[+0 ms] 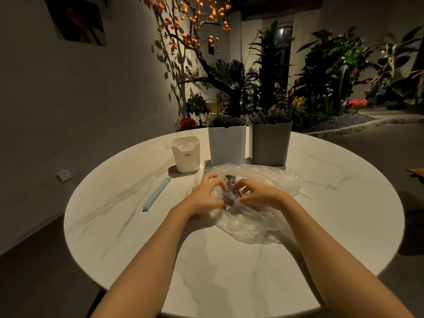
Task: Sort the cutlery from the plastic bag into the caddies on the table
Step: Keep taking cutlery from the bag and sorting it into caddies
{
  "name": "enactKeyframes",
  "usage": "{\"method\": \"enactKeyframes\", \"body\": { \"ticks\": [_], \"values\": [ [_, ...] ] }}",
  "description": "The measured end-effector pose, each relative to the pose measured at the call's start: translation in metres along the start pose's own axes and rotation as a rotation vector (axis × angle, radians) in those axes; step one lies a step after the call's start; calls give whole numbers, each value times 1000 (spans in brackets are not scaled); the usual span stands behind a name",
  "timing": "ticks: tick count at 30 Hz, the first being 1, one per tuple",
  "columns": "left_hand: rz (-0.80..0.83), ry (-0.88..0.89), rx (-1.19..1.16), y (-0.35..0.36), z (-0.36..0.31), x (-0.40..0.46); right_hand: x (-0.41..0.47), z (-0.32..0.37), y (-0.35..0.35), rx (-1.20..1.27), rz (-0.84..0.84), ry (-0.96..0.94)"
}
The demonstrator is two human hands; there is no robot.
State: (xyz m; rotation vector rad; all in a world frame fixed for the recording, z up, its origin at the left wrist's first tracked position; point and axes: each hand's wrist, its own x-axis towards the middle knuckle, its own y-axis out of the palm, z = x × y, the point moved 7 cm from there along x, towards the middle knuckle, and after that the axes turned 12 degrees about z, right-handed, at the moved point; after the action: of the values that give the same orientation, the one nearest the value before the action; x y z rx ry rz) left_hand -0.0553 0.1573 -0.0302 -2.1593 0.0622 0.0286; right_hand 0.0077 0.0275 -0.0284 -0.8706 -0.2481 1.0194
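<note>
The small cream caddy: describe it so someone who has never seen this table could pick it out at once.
On the round white marble table, three caddies stand in a row at the far side, beyond the plastic bag. The small cream caddy is leftmost, left of the pale blue caddy and the grey caddy. It is the shortest, bears small dark lettering, and shows no cutlery above its rim.

The small cream plastic caddy (pixel 185 154), near the far left edge of the table, carries small dark letters, perhaps "CRBW".
</note>
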Motion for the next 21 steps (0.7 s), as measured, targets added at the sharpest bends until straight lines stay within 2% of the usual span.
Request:
{"method": "enactKeyframes", "body": {
  "ticks": [4, 9, 15, 21],
  "values": [
    [-9, -8, -82, -5, 9, -3, -2, -3, -1, -67, -56, 44],
    [-62, -143, -229, -10, 14, -7, 2, 5, 4, -149, -87, 22],
    [64, -135, -41, -2, 20, -6, 9, 5, 10, -266, -213, 128],
    [101, -132, -141, -2, 16, -10, 13, 2, 12, -218, -226, 154]
  ]
}}
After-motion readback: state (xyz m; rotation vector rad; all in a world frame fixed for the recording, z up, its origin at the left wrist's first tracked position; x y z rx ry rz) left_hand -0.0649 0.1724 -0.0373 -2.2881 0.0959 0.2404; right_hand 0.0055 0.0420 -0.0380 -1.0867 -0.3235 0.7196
